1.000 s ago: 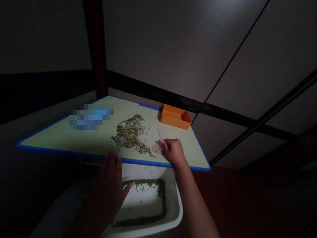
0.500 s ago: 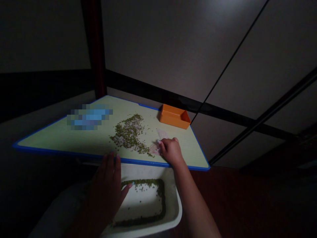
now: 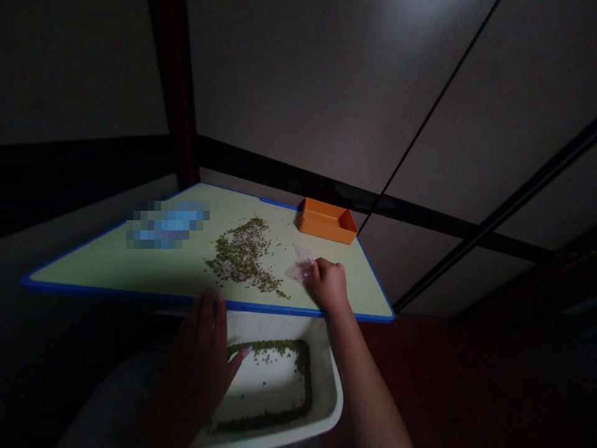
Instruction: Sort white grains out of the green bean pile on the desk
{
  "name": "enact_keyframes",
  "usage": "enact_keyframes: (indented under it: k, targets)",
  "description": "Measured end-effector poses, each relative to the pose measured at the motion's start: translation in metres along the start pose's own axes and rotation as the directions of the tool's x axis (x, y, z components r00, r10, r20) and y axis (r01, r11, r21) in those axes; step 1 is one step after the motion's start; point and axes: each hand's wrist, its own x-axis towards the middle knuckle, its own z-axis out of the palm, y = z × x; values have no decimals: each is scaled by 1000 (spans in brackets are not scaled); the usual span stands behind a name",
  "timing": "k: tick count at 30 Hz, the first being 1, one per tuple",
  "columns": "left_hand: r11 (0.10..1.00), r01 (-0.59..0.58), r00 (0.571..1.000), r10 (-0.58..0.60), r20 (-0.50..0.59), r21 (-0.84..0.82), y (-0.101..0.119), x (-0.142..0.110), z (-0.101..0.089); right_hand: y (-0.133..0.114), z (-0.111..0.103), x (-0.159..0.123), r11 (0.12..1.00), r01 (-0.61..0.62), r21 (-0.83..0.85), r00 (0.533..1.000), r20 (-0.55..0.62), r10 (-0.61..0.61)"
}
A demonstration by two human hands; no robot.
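Green grains are scattered loosely across the middle of the surface. To their right, by a pale pinkish patch, the right hand is curled; whether anything is pinched cannot be told. The left hand is spread beside the white basin, where more grains are gathered. An orange box is set near the far edge.

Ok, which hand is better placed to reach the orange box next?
Probably the right hand: it's over the board, nearer the orange box; the left hand is by the near edge.
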Motion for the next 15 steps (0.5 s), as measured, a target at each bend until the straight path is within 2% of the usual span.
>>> enact_keyframes:
  k: [3,7,13,15]
  targets:
    - [1000,-1,1000,1,-7,-1,0,0,2,2,0,0,997,42,63,999,-3,-42]
    - [1000,14,1000,-15,-20,-5,1,0,3,0,2,0,993,112,26,993,42,-113]
    - [1000,6,1000,-6,-15,-23,2,1,2,-4,4,1,994,108,-17,992,67,-107]
    - [1000,8,1000,-9,-23,-27,2,1,2,-4,4,1,998,43,-53,998,44,-41]
